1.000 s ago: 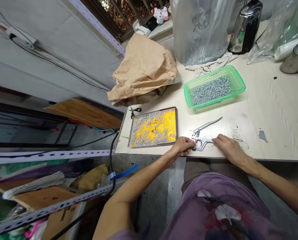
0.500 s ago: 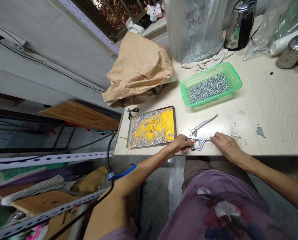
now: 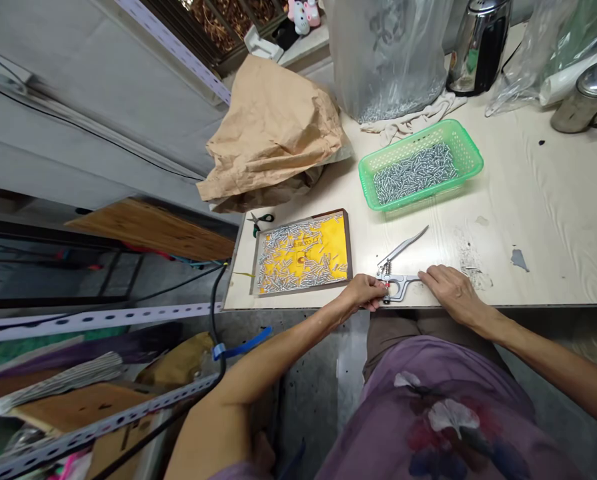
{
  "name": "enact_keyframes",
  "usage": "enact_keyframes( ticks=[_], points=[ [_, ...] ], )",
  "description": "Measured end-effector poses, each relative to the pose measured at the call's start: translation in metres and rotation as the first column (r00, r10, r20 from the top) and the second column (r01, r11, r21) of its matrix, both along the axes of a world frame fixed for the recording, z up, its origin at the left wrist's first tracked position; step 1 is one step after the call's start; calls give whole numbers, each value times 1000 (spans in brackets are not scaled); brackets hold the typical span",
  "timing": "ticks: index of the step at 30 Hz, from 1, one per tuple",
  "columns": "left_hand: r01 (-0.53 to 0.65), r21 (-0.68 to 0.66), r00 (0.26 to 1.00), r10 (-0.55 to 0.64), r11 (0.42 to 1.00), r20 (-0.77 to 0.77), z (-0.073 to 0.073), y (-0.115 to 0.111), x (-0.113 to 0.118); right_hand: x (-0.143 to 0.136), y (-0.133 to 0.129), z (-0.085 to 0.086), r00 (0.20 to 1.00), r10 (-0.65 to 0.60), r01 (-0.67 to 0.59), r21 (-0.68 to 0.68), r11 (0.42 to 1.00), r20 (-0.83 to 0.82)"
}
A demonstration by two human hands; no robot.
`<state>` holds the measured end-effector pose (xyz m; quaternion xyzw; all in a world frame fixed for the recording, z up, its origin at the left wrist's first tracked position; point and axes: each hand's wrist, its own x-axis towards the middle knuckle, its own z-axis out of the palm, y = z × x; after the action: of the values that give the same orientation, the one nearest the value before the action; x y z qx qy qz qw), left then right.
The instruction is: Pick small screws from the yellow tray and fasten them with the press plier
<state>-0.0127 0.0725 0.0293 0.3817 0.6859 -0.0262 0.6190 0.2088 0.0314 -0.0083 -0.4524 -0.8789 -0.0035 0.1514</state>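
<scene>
Metal hand pliers with a spring lie between my hands near the table's front edge, their two handles spread apart. My left hand is closed in a pinch at the head of the pliers, beside a small red part. The fingers of my right hand are closed on the end of the lower handle. Left of the pliers sits a shallow tray with a yellow bottom and many small metal pins. Behind the pliers, a green basket holds a heap of similar metal pieces.
Dark-handled scissors lie behind the tray's left corner. A brown paper bag, a clear plastic bag, a cloth, a kettle and a metal jug stand or lie farther back.
The view has shifted slightly, so the table things appear a little farther left and higher. Both hands keep their places on the pliers.
</scene>
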Motion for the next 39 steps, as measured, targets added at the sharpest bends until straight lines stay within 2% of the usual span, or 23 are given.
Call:
enact_keyframes(
  ticks=[3, 7, 11, 14, 17, 20, 23, 25, 27, 29, 31, 33, 36, 39],
  points=[
    [-9, -98, 1000, 12, 995, 28, 2, 5, -2, 0, -1, -1, 999, -9, 8, 20, 1000, 32],
    [-5, -107, 1000, 6, 994, 9, 3, 4, 0, 0, -1, -4, 1000, 0, -1, 34, 999, 29],
    [-69, 0, 997, 69, 998, -36, 2, -3, 5, 0, -2, -7, 1000, -10, 9, 92, 996, 10],
    [-27, 82, 996, 34, 996, -81, 1, -6, 5, 0, -2, -7, 1000, -15, 14, 128, 992, 6],
    [-15, -19, 999, 14, 1000, -44, 3, -3, 3, -1, -2, -7, 1000, -5, 8, 171, 985, -14],
    [-75, -159, 997, 80, 984, 23, 7, 1, 1, -2, -1, -7, 999, 0, 9, 206, 978, -43],
    [-129, -200, 989, 141, 971, 45, 8, -2, 3, -3, 0, -6, 998, 1, 11, 206, 979, -57],
    [-135, -130, 990, 139, 982, 22, 8, -7, 5, -3, 0, -3, 999, -4, 13, 168, 986, -51],
    [-81, 42, 996, 82, 996, -31, 8, -13, 5, -2, 0, 2, 999, -11, 16, 103, 995, -45],
    [16, 271, 995, 11, 963, -97, 7, -18, 3, -2, -1, 6, 999, -10, 11, 31, 999, -41],
    [64, 405, 990, -8, 912, -137, 5, -21, -1, -1, -3, 8, 999, 2, -3, -13, 1000, -37],
    [12, 376, 993, 32, 927, -113, 3, -25, -5, 0, -4, 8, 999, 24, -24, -23, 999, -33],
    [-118, 220, 992, 124, 968, -15, 0, -31, -8, 2, -6, 4, 998, 42, -41, 33, 999, -40],
    [-190, 181, 982, 182, 965, 59, -1, -37, -9, 4, -8, 3, 997, 55, -48, 127, 991, -52]
  ],
)
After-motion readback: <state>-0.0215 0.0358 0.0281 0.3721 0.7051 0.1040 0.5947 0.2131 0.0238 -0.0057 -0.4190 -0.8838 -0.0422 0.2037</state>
